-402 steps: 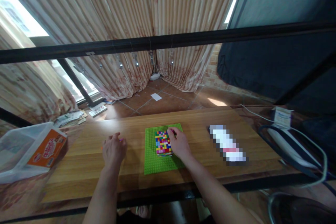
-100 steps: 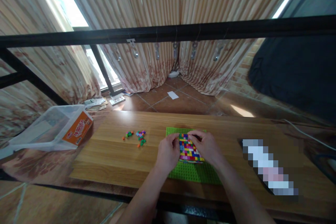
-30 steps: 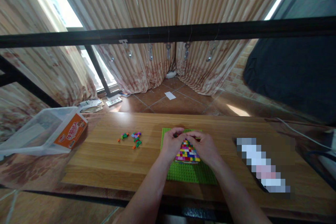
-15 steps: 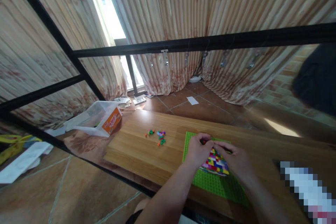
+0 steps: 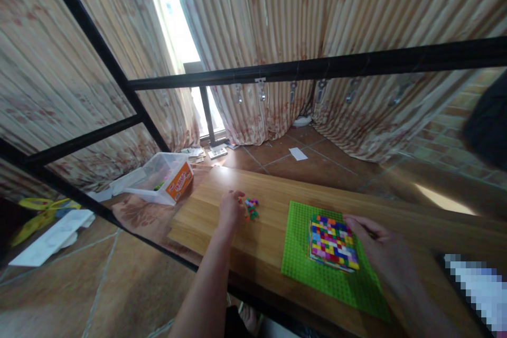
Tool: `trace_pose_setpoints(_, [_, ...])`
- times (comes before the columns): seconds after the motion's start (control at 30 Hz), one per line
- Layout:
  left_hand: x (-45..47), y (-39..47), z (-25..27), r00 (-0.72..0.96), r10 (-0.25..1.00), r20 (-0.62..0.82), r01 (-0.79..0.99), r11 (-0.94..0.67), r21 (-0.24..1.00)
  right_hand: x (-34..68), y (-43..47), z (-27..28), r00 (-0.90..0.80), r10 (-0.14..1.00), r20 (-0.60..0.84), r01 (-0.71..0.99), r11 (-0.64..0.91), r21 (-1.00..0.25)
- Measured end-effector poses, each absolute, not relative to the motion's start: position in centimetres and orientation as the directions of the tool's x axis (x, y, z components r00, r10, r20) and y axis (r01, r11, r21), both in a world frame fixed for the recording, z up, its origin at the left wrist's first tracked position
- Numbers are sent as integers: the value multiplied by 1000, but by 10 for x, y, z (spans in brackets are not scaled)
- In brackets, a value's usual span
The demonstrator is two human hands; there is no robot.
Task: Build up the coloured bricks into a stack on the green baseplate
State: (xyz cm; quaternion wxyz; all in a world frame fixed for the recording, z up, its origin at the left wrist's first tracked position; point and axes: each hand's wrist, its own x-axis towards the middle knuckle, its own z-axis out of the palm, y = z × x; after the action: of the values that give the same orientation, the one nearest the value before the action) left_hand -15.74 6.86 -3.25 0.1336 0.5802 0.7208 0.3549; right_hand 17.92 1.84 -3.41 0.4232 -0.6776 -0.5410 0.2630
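Observation:
My left hand (image 5: 232, 207) is over the loose toy bricks (image 5: 251, 208) on the table. Its fingers are curled downward, and an orange brick shows at their tips; whatever they pinch is hidden. On a green baseplate (image 5: 295, 253) sits a block of stacked, many-coloured toy bricks (image 5: 332, 241). My right hand (image 5: 376, 240) is beside the block's right edge, index finger near its far right corner. The fingers of that hand are pressed together, with a small dark spot between them that I cannot make out.
The wooden table (image 5: 206, 222) carries a pixelated flat object (image 5: 471, 285) at the right. A clear plastic bin (image 5: 158, 179) with an orange label stands past the left end. A black metal bar (image 5: 277, 75) with hooks crosses in front of the curtains.
My left hand has left the brick block and moved left to the loose bricks. My right hand has drawn back to the block's right side, uncovering its top. The view has shifted slightly.

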Motion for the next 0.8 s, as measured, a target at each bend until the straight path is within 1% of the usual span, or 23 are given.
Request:
trace_pose_setpoints(0.13, [-175,71,-43,-287,928,237,750,64,659,175,20,-33,287,952,107,515,-59,-855])
trace_pose_setpoints(0.27, [-181,78,-51,-281,933,224,717,49,695,168,21,-33,264,961,81,513,-69,-856])
trace_pose_setpoints(0.4, [-174,78,-53,-193,953,234,709,-29,704,163,22,-33,270,959,88,527,-70,-847])
trace_pose_setpoints(0.53, [-153,69,-53,31,956,291,765,-210,609,159,24,-34,273,955,115,514,-44,-856])
trace_pose_setpoints(0.6, [-143,63,-54,115,947,300,788,-271,553,158,25,-34,272,956,109,513,-48,-857])
trace_pose_setpoints(0.7, [-131,56,-57,143,937,320,808,-297,508,158,25,-32,268,960,85,505,-65,-861])
trace_pose_setpoints(0.8, [-117,48,-60,158,929,335,799,-320,509,157,25,-30,273,960,62,496,-85,-864])
